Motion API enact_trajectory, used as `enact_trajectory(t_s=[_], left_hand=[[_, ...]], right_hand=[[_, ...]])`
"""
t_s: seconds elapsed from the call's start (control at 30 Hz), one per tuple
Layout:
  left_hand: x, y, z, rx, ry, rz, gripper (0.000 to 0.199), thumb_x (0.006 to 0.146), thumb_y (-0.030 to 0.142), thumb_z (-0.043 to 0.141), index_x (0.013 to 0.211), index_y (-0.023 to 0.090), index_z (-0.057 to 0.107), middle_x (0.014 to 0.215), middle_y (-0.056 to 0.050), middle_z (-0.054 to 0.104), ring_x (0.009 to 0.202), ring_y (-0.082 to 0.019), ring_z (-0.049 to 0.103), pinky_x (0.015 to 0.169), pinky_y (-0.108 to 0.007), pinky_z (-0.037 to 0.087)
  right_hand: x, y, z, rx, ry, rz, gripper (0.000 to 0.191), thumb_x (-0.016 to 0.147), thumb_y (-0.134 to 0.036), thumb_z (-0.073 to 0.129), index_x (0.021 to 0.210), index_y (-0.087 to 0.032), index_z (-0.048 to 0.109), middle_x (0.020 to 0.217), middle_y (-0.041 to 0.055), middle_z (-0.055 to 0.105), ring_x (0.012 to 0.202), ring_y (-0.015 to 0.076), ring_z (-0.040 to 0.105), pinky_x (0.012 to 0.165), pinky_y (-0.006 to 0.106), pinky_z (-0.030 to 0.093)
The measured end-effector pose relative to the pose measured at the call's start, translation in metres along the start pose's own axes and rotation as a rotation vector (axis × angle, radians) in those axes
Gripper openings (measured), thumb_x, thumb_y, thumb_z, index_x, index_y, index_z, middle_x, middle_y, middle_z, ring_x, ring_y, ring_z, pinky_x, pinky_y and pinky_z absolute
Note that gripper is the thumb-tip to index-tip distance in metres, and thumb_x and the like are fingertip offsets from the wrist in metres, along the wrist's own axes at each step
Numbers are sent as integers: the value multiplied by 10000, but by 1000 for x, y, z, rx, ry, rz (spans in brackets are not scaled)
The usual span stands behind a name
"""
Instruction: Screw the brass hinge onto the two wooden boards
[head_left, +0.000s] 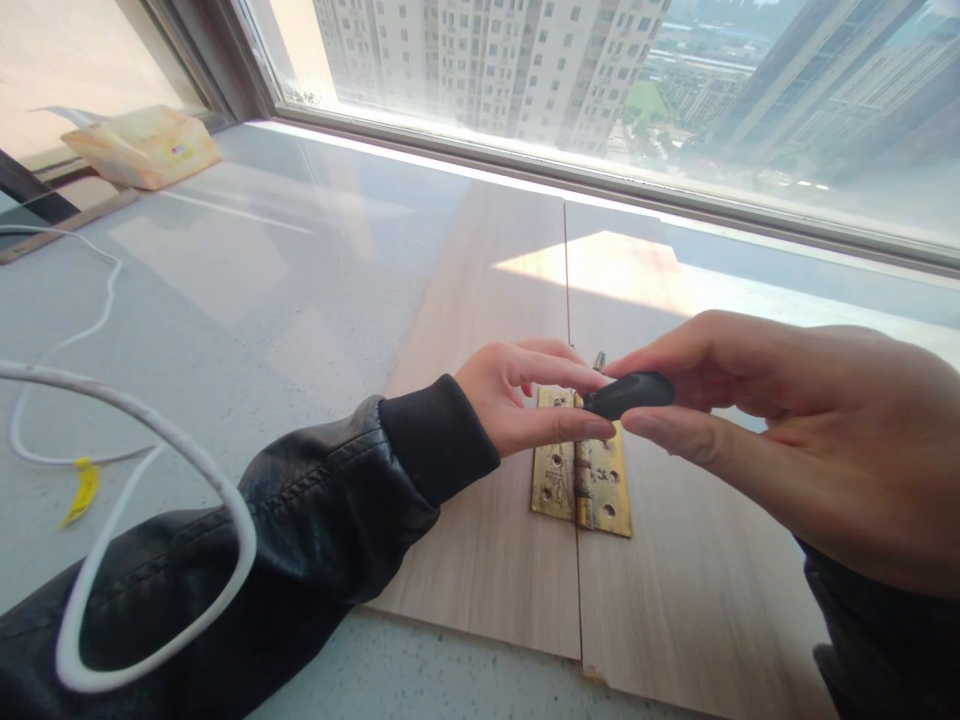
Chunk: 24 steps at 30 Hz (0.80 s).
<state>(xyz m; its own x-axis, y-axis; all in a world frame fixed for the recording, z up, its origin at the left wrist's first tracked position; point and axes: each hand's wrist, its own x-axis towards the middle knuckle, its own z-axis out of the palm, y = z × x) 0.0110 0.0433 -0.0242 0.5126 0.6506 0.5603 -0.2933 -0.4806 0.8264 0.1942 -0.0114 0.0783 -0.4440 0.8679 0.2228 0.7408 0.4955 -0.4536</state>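
Note:
A short black screwdriver handle (634, 393) is held level over a brass hinge (555, 470); its shaft is hidden or too small to make out. The thumb and fingers of my left hand (525, 392) close around the handle's left part. From the other side, my right hand (780, 410) pinches the same handle between thumb and fingers. The hinge lies open across the seam between a left wood board (487, 560) and a right wood board (675, 600), with several screw holes showing. A small metal piece (599, 361) sticks up just behind the fingers.
A white cable (244, 540) loops across the left foreground, with a yellow tag (81, 492) near it. A tissue pack (142, 148) stands at the far left on the pale speckled sill (300, 270). The window frame (480, 155) borders the back.

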Motion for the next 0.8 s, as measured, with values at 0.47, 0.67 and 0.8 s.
enact_trajectory(t_s=[0.47, 0.67, 0.8], left_hand=[[-1, 8, -2, 103, -50, -108, 336, 751, 412, 737, 983, 173, 694, 983, -84, 694, 894, -201, 612, 732, -339, 467], [3, 6, -4, 133, 9, 28, 191, 712, 263, 781, 820, 128, 698, 842, -74, 691, 789, -169, 638, 730, -319, 512], [2, 9, -4, 178, -19, 86, 172, 794, 273, 724, 865, 118, 738, 876, -97, 714, 830, -166, 656, 759, -295, 523]], right_hand=[[4, -11, 20, -292, 333, -92, 400, 801, -411, 646, 564, -214, 391, 465, -66, 271, 435, 67, 241, 420, 261, 242], [4, -18, 27, -362, 365, -24, 422, 801, -394, 624, 532, -223, 347, 468, -60, 231, 446, 75, 213, 425, 275, 230], [5, -16, 26, -314, 351, 20, 507, 814, -438, 619, 498, -212, 292, 448, -59, 216, 435, 67, 204, 405, 268, 209]])
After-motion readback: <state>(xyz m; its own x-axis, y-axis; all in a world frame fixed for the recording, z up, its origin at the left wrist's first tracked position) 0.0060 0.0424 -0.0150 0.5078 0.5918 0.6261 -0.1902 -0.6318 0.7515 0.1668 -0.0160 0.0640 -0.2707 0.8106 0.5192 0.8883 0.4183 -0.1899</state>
